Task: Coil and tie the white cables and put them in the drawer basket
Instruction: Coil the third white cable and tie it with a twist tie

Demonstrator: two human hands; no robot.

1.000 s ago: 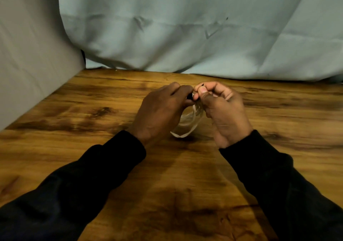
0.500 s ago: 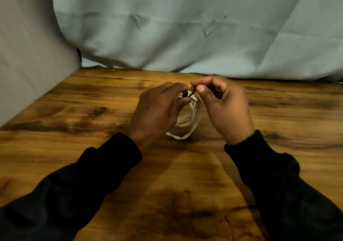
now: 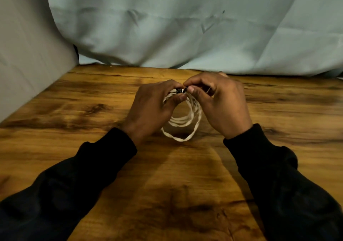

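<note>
Mid-frame, the left hand (image 3: pixel 154 109) and right hand (image 3: pixel 220 103) still pinch the black tie (image 3: pixel 181 90) atop the white cable coil (image 3: pixel 185 124), now spread wider, more loops showing.

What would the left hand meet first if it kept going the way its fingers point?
The left hand points up and right, so it would likely meet the right hand first: their fingertips already nearly touch over the cable. Depth is unclear.

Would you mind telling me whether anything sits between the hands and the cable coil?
Nothing does: the left hand and right hand both already hold the white coil at its top, where a black tie sits. The basket is not in view.
</note>
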